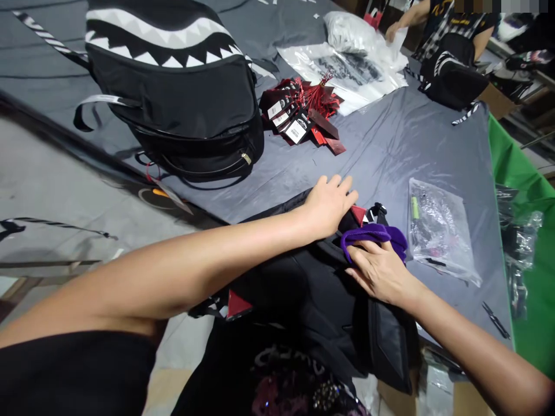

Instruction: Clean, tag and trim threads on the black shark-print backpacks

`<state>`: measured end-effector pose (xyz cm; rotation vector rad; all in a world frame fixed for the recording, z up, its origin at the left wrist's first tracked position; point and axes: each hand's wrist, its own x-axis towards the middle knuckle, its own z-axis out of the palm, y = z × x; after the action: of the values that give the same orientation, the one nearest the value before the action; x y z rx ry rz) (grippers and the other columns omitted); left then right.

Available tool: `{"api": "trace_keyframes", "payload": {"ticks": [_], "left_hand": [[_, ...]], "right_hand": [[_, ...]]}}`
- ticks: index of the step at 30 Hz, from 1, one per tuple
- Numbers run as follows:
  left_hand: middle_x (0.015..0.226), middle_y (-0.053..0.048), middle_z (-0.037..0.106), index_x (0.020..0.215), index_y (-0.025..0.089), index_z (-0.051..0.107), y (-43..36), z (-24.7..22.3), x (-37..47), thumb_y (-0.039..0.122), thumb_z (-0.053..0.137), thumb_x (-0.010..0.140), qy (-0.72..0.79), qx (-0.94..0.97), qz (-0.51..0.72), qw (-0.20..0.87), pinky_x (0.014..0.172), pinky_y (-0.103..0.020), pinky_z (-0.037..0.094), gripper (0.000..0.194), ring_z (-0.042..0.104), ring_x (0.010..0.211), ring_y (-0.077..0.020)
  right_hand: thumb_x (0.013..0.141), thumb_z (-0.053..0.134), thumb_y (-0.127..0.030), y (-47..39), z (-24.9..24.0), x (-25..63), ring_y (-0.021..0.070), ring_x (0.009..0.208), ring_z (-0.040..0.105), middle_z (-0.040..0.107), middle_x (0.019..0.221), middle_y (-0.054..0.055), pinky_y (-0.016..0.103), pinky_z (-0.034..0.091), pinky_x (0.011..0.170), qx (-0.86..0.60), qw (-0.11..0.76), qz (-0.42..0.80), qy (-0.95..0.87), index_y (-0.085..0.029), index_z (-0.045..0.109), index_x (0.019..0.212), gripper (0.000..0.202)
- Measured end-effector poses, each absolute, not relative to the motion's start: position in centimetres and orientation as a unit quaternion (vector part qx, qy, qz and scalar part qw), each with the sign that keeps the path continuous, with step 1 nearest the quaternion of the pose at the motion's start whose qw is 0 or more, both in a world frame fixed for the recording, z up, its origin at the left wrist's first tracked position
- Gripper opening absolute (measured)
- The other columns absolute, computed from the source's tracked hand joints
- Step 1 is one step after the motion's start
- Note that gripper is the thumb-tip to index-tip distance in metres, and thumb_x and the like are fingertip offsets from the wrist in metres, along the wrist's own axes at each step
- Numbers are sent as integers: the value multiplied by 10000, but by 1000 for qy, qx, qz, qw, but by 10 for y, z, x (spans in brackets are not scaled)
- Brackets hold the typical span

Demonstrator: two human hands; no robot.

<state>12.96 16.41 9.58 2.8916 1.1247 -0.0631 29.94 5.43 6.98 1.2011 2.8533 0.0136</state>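
Observation:
A black backpack (295,283) lies at the table's near edge, in front of my body. My left hand (332,205) rests on its far side with the fingers curled over the edge; whether they grip anything is hard to make out. My right hand (377,268) presses a folded purple cloth (394,237) against the bag, its fingers bent around the cloth's near edge. Just beyond the cloth are a red triangular patch (358,215) and a black buckle (378,212). Another red triangle (238,304) shows at the bag's lower left.
A black backpack with a shark-teeth print (173,98) stands at the back left. Red-corded tags (301,115), a clear plastic bag (442,228) and black tweezers (495,319) lie on the grey table (381,156). A person handles white plastic at the back right.

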Motion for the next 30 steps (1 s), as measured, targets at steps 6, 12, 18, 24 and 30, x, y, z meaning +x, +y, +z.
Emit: {"api": "trace_keyframes", "payload": {"ticks": [6,12,18,24,30], "left_hand": [[1526,-134,330,1383,179,422,164,83,129,270,540,882,375,927,12,2,890,-383,362,522,430,1206,-296],[1502,-145,362,1375,168,443,164,81,127,283,567,867,363,931,39,1,888,-383,362,535,446,1184,-298],[1479,-139,392,1332,166,482,164,81,127,238,519,891,367,929,54,15,891,-385,356,447,454,1181,-297],[1476,-143,395,1317,160,486,163,84,125,205,472,903,364,930,41,24,886,-384,363,416,462,1176,-290],[1499,-145,357,1337,157,453,163,84,123,261,618,805,356,933,42,25,922,-391,361,567,435,1193,-303]], "right_hand": [[979,431,-350,55,66,298,280,1148,493,682,1131,137,477,282,997,388,25,35,921,-108,504,1247,368],[969,461,-351,51,66,295,251,1031,525,705,1021,101,480,249,1025,424,-3,41,905,-128,550,1185,324],[985,425,-369,53,69,291,252,1030,520,706,993,98,502,221,1051,413,23,45,909,-129,565,1149,323],[973,456,-375,56,70,289,263,1082,517,701,1024,109,518,207,1079,414,20,44,909,-125,556,1183,342],[935,513,-251,28,67,314,185,901,594,668,908,35,445,356,998,582,-215,-76,781,-204,618,998,131]]}}
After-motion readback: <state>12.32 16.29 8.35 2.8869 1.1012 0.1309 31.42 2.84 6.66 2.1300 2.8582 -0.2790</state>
